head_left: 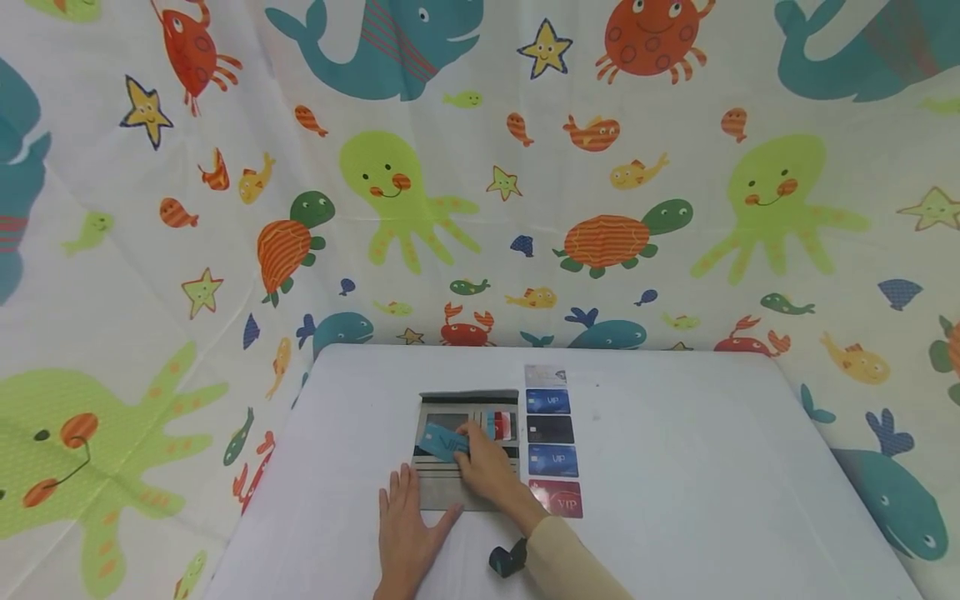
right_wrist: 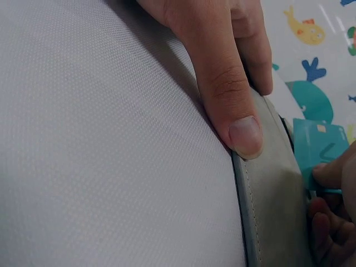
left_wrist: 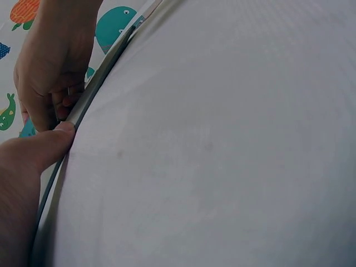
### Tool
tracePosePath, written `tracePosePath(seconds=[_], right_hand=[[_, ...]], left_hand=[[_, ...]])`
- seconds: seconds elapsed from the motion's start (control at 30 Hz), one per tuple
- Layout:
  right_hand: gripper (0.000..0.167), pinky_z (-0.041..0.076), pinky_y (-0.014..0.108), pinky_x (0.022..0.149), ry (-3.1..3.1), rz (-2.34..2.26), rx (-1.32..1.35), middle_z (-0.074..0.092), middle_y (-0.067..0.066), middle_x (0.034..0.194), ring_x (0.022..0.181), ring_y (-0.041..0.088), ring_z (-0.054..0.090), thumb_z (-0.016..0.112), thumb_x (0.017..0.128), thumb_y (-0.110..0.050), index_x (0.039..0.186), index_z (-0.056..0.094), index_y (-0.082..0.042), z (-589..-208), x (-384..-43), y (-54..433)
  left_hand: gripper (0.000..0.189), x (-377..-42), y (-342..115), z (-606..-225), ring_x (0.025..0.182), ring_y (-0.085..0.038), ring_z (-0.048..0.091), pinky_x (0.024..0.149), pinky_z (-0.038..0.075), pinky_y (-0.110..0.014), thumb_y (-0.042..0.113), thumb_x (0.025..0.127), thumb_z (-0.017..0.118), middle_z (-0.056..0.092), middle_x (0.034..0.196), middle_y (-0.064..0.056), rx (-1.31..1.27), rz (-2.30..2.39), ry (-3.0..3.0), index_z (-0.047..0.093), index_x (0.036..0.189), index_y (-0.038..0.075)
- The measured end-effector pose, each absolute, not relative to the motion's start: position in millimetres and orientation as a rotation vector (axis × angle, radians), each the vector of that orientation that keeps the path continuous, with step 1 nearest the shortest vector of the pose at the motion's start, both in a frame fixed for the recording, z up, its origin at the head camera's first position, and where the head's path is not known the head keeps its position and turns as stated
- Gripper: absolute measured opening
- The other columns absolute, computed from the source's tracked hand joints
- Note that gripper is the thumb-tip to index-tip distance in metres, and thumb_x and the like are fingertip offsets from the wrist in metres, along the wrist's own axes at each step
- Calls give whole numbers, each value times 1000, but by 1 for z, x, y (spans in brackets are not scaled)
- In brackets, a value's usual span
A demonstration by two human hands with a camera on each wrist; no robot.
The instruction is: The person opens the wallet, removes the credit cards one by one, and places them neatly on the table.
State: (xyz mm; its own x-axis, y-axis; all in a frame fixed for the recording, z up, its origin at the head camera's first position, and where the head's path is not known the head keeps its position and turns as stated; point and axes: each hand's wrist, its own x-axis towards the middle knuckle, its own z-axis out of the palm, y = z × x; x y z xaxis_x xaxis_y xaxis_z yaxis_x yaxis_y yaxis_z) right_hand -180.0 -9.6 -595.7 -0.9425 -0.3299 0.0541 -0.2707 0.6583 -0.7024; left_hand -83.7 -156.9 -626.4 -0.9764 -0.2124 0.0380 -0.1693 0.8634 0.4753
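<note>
A grey card wallet point(head_left: 442, 492) lies spread open on the white table. Over its inner pockets my right hand point(head_left: 487, 467) pinches a teal VIP card point(head_left: 442, 442) between thumb and fingers; the card is slightly tilted. My left hand point(head_left: 405, 525) rests beside the wallet's lower left corner, fingers straight, its thumb point(right_wrist: 246, 136) on the near edge. The right wrist view shows the stitched wallet border under that thumb and the teal card beyond. Red, white and blue cards point(head_left: 502, 426) sit in the wallet's right pockets, partly covered by my right hand.
Right of the wallet a column of cards runs front to back: red VIP point(head_left: 556, 497), blue VIP point(head_left: 553, 460), black point(head_left: 551, 429), another blue VIP point(head_left: 548, 402) and a pale one point(head_left: 546, 375). A dark object point(head_left: 508, 558) is near my right sleeve. A patterned curtain point(head_left: 480, 183) hangs behind.
</note>
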Motion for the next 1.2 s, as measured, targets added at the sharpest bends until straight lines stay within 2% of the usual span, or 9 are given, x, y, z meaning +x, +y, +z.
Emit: tracePosePath(seconds=[0.1, 0.23, 0.37, 0.57, 0.8, 0.93, 1.2], right_hand=[[26, 58, 39, 85, 2780, -1198, -493, 68, 6, 112, 91, 15, 64, 62, 98, -21, 121, 52, -15, -597, -180, -8], [18, 53, 27, 75, 2723, -1307, -497, 64, 1, 99, 82, 9, 58, 60, 99, -20, 115, 53, -15, -595, -181, -5], [18, 46, 20, 69, 2658, -1448, -472, 56, -3, 92, 80, 7, 52, 57, 102, -23, 116, 56, -11, -593, -183, 2], [21, 45, 23, 72, 2759, -1519, -449, 54, 1, 95, 84, 9, 48, 51, 105, -25, 111, 58, -6, -588, -190, 13], [22, 43, 24, 66, 2819, -1633, -320, 54, 3, 89, 78, 9, 47, 47, 107, -24, 104, 57, -5, -588, -206, 33], [25, 45, 23, 60, 2767, -1710, -136, 59, 6, 82, 70, 10, 52, 49, 106, -26, 109, 59, -3, -588, -216, 51], [38, 48, 19, 60, 2661, -1782, 199, 67, 12, 92, 73, 17, 65, 58, 102, -24, 130, 53, 1, -589, -237, 91]], left_hand=[[109, -84, -157, -627, 152, -40, 27, 125, 16, -59, 70, 76, 71, 35, 160, -22, 298, -744, -2942, 40, 150, -5], [108, -83, -157, -626, 152, -40, 28, 124, 16, -59, 69, 76, 72, 36, 159, -22, 295, -750, -2931, 41, 149, -5], [108, -82, -156, -625, 151, -41, 28, 124, 17, -59, 68, 76, 73, 36, 159, -23, 299, -765, -2924, 41, 149, -6], [109, -82, -155, -623, 152, -41, 27, 124, 17, -59, 67, 75, 73, 34, 160, -22, 316, -766, -2929, 40, 150, -5], [109, -82, -154, -622, 152, -41, 27, 124, 17, -60, 67, 75, 73, 34, 160, -22, 320, -752, -2928, 40, 150, -5], [109, -83, -154, -624, 152, -41, 26, 124, 17, -59, 67, 75, 73, 34, 160, -22, 323, -755, -2924, 39, 150, -5], [110, -82, -154, -627, 152, -40, 26, 125, 16, -59, 69, 75, 72, 33, 161, -21, 331, -758, -2923, 39, 151, -4]])
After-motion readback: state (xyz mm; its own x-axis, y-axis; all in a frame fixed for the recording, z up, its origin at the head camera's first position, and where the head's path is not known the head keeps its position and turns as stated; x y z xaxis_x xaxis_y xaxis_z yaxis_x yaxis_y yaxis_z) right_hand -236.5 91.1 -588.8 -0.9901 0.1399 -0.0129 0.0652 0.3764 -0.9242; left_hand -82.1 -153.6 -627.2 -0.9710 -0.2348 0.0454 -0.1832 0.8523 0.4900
